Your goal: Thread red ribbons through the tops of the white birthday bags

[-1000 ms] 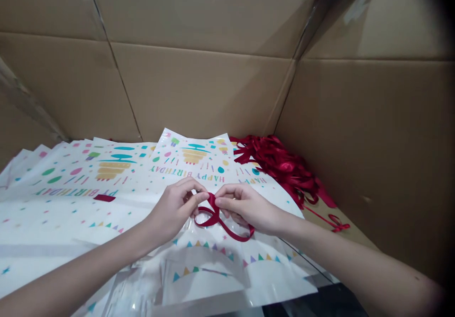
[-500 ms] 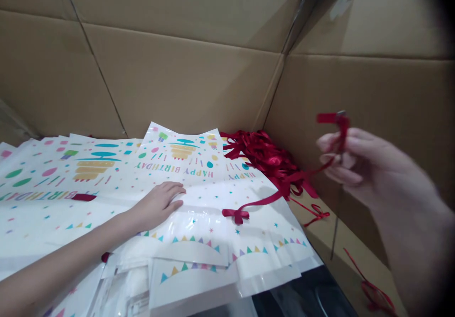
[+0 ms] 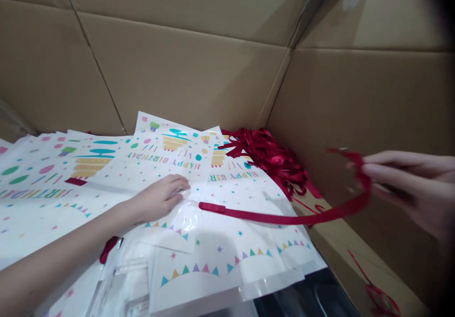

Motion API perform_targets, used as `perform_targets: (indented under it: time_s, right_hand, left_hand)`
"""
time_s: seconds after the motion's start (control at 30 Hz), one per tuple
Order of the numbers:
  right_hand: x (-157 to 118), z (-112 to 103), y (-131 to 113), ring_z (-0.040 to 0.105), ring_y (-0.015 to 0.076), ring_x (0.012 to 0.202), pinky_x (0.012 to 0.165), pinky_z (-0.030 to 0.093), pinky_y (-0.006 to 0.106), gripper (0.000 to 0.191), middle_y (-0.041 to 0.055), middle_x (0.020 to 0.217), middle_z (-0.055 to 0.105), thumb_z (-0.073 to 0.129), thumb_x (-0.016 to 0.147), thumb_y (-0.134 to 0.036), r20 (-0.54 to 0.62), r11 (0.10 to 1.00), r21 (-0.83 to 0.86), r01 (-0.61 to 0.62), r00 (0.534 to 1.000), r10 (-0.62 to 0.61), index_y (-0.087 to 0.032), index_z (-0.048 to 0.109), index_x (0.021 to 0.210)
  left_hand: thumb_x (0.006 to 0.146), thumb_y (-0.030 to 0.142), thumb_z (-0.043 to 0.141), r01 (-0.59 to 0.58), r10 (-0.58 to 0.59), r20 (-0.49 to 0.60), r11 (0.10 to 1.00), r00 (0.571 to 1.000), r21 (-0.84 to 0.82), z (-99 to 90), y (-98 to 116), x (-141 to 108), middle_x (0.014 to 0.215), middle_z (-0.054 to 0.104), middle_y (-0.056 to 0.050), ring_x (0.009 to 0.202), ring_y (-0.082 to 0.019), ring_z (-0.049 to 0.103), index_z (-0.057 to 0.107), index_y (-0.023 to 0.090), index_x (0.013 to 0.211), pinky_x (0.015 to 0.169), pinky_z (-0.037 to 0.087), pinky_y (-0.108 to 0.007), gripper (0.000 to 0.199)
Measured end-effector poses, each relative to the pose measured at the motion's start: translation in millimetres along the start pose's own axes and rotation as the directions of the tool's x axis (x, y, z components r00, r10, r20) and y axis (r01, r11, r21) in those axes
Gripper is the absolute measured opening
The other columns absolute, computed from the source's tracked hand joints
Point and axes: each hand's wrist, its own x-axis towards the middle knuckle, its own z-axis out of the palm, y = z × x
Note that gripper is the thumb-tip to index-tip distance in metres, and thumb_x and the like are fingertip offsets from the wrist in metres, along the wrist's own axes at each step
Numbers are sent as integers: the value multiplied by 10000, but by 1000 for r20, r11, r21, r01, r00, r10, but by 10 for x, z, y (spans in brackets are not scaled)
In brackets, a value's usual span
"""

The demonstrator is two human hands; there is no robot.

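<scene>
1. Our right hand (image 3: 414, 186) is partly lost at the picture's edge, and its fingers are blurred; we see them closed in a narrow pinch on a red ribbon (image 3: 270, 218).
2. That ribbon sags from the right hand towards the left hand (image 3: 161, 199), its near end just beside the left fingers. The part at our right fingertips is too smeared to make out.
3. Our left hand lies palm down on the printed sheets (image 3: 227, 241), fingers slightly bent; we cannot tell whether it grips anything beneath.
4. Our left forearm covers part of the sheets and partly hides a small dark-red piece (image 3: 109, 247) below the hand.
5. Left of the left hand, a short red strip (image 3: 76, 181) lies across the print.
6. Between and beyond our hands, a tangled ribbon heap (image 3: 275, 158) sits against the cardboard wall (image 3: 177, 70).
7. Below the right hand, a thin red loop (image 3: 382, 298) is cut off by the frame.
</scene>
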Motion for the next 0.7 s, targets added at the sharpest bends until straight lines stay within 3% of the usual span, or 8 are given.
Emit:
perform_targets:
  time_s: [0.07, 0.1, 0.2, 0.3, 0.43, 0.7]
  right_hand:
    - [105, 444, -92, 593, 220, 633, 518, 410, 369, 320, 110, 770, 715, 779, 792, -602, 189, 997, -56, -55, 980, 65, -292, 791, 873]
    - [141, 687, -135, 629, 242, 697, 561, 447, 372, 309, 110, 828, 736, 746, 828, -570, 315, 997, -75, -19, 948, 42, -271, 791, 890]
    - [157, 1370, -238, 665, 238, 787, 669, 483, 347, 233, 75, 891, 754, 613, 944, -400, 620, 989, -116, 88, 785, 3, -232, 754, 866]
    - [99, 1834, -298, 660, 214, 785, 689, 462, 315, 203, 61, 885, 756, 561, 946, -245, 740, 966, -168, 196, 673, -8, -210, 745, 868]
    - [72, 2088, -351, 656, 210, 786, 675, 434, 293, 208, 68, 878, 761, 549, 925, -180, 775, 950, -201, 241, 632, 3, -201, 747, 863]
    - [104, 2215, -342, 643, 188, 737, 633, 421, 273, 211, 55, 856, 767, 555, 878, -124, 790, 973, -184, 140, 610, 61, -190, 755, 871]
  left_hand:
    - [1000, 395, 505, -31, 32, 80, 999, 996, -19, 81, 202, 70, 1350, 631, -97, 1264, -270, 563, 675, 235, 1256, 1091, 441, -399, 346]
    - [994, 411, 529, -45, 47, 106, 999, 993, -27, 115, 268, 97, 1331, 638, -91, 1254, -269, 563, 679, 241, 1247, 1082, 440, -392, 340]
    - [989, 423, 556, -54, 59, 118, 998, 991, -44, 190, 322, 154, 1302, 645, -77, 1250, -271, 551, 680, 247, 1231, 1074, 426, -392, 324]
    - [988, 421, 565, -42, 50, 105, 997, 993, -69, 249, 245, 187, 1281, 655, -67, 1254, -273, 537, 689, 248, 1198, 1065, 421, -400, 299]
    - [969, 423, 606, -63, 65, 15, 993, 998, -104, 354, 130, 202, 1244, 672, -62, 1217, -268, 553, 726, 245, 1098, 1014, 446, -383, 250]
    - [1017, 345, 551, -180, 173, -97, 982, 980, -62, 502, 58, 177, 1192, 695, -77, 1145, -254, 585, 767, 250, 1011, 947, 476, -399, 236]
